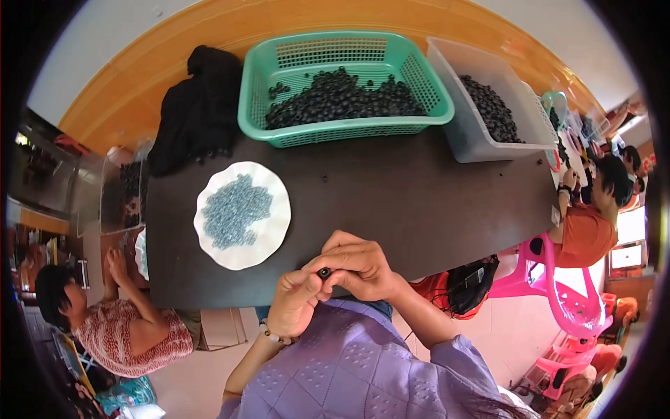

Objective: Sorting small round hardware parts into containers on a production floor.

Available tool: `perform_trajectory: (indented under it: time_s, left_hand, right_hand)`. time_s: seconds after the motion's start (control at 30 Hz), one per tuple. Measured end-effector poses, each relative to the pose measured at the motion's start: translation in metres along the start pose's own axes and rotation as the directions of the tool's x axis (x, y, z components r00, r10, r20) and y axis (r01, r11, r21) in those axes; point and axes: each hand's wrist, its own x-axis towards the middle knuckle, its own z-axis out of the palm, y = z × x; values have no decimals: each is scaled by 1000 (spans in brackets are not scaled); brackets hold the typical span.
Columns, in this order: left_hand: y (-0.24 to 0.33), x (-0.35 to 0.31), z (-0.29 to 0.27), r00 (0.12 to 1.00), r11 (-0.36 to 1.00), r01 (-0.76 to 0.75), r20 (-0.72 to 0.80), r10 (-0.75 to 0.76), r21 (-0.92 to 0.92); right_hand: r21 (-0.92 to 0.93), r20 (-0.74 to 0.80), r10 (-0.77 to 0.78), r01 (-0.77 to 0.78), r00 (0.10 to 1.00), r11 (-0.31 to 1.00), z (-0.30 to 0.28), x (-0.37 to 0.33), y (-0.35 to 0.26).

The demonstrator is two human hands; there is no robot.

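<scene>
Close in front of my body, both hands meet at the table's near edge. Between their fingertips is a small black part with a hole in its end; its exact kind is too small to make out. My left hand, with a beaded bracelet on the wrist, pinches it from the left. From the right, my right hand closes on it with bent fingers. To the left of them a white scalloped plate bears a heap of small see-through bluish pieces.
At the far side stand a green basket and a translucent bin, both holding small black parts. A black cloth lies far left on the dark table. People sit at left and right; a pink chair stands right.
</scene>
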Motion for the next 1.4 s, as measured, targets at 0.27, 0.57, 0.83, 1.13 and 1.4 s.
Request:
perform_trajectory:
  time_s: [0.27, 0.57, 0.83, 1.13, 1.4]
  left_hand:
    - [-7, 21, 19, 997, 996, 71, -26, -73, -60]
    - [-10, 37, 25, 981, 991, 108, -154, -119, -76]
    - [-13, 30, 8, 980, 987, 40, -186, -70, -157]
    - [-12, 27, 6, 982, 986, 39, -178, -67, -160]
    - [-8, 28, 1, 985, 982, 66, -145, -92, -176]
  right_hand:
    - [-49, -73, 57, -60, 996, 997, -23, -12, 0]
    - [-524, -203, -40, -73, 978, 849, -111, 8, -34]
    - [-685, -683, -109, -582, 722, 438, -258, 32, -75]
    - [-712, -678, -72, -630, 731, 311, -264, 55, -57]
    - [-727, -480, 7, -403, 877, 556, -189, 86, -35]
